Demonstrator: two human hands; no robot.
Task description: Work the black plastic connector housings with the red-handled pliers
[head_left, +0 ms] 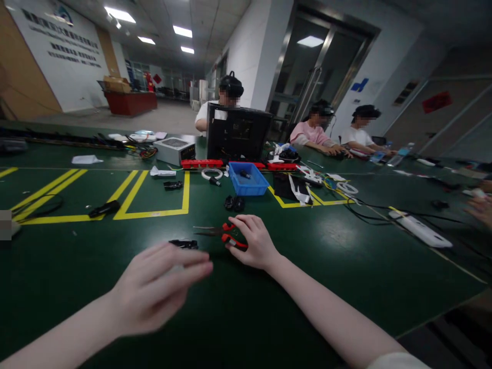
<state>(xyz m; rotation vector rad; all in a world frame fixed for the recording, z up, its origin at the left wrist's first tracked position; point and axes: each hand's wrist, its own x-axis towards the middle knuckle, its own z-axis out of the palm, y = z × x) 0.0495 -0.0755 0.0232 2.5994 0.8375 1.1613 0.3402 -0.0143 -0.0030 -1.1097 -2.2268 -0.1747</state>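
My right hand (255,242) has its fingers around the red handles of needle-nose pliers (232,241). Their jaws are spread apart and point left, low over the green table. My left hand (159,284) is in front and to the left, fingers stretched out with nothing visible in them, slightly blurred. Just beyond its fingers lies a small black part (184,244), partly hidden by the hand. Past the pliers, a black coiled cable (234,203) rests on the table near a blue tray (251,188).
Yellow tape marks (154,214) run across the green table. Farther back stand a metal power supply box (175,150), a black computer case (238,133) and red strips (202,163). At right lies a white power strip (421,229) with black cables. Several people sit across the table.
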